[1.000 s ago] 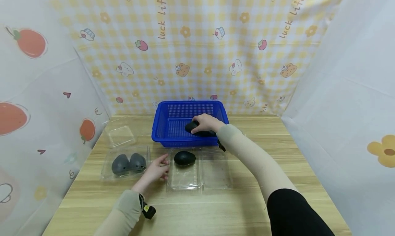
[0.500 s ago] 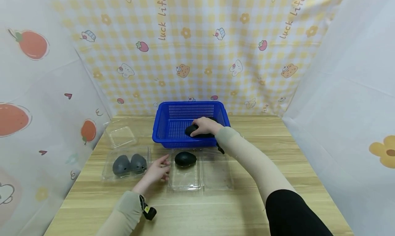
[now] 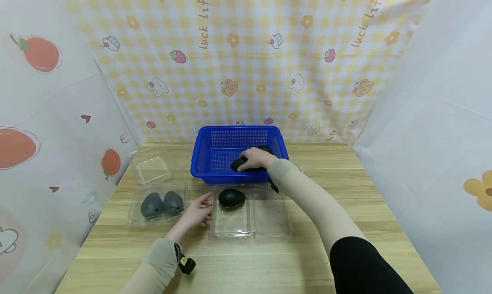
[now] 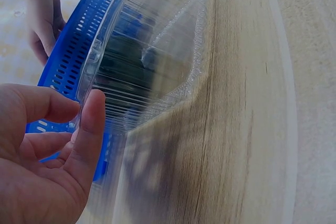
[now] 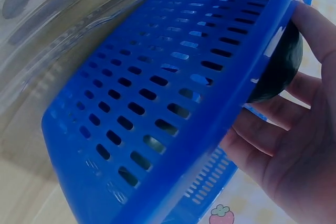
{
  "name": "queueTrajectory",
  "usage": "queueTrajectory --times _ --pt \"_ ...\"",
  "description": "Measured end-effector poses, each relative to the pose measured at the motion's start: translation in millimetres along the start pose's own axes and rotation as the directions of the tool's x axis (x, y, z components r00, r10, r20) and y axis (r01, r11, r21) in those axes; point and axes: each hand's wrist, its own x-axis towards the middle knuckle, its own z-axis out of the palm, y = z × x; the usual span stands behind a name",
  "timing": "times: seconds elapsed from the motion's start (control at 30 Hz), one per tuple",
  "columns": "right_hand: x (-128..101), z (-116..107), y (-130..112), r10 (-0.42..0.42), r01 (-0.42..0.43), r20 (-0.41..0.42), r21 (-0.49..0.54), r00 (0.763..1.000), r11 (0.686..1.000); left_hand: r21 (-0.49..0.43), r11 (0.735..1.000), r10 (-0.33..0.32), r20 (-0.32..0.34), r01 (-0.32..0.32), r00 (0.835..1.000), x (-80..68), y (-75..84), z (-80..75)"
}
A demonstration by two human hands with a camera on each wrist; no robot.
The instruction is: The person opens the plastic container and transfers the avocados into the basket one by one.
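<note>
My right hand point(image 3: 256, 158) reaches into the blue basket point(image 3: 196, 157) and grips a dark avocado point(image 3: 238, 163), its fingers curled over the top. In the right wrist view, the avocado point(image 5: 283, 66) shows between the fingers and the basket rim. Another dark avocado point(image 3: 265, 149) lies behind that hand. My left hand point(image 3: 195, 212) is at the left side of an opened clear plastic clamshell box point(image 3: 230, 227); in the left wrist view its thumb and index finger pinch the rim. One avocado point(image 3: 232, 198) lies at the far end of this box.
A closed clear box point(image 3: 134, 213) holding two avocados point(image 3: 152, 205) stands at the left. Behind it lies another clear box point(image 3: 153, 170). The open lid point(image 3: 270, 213) lies flat to the right of the near box. Cloth walls enclose the wooden table point(image 3: 246, 272).
My right hand has sunk slightly deeper into the basket, and more of the avocado behind it shows. My left hand stays at the box's side.
</note>
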Motion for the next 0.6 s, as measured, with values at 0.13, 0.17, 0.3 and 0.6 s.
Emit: queueTrajectory --times 0.13,0.17,0.3,0.6 --pt "2 2 1 0.011 -0.011 0.012 0.001 1.0 1.0 -0.001 1.0 0.0 0.0 0.0 1.0 0.7 -1.0 0.0" --pt "3 3 2 0.012 -0.012 0.013 0.002 1.0 1.0 0.0 1.0 0.0 0.0 0.0 1.0 0.7 -1.0 -0.2" --pt "6 6 4 0.009 -0.009 0.016 0.017 1.0 1.0 0.003 1.0 -0.002 0.0 0.002 1.0 -1.7 1.4 -1.0" --pt "7 12 7 0.019 -0.019 0.006 0.018 1.0 1.0 0.014 1.0 -0.006 0.01 0.006 1.0 -1.4 3.8 -1.2"
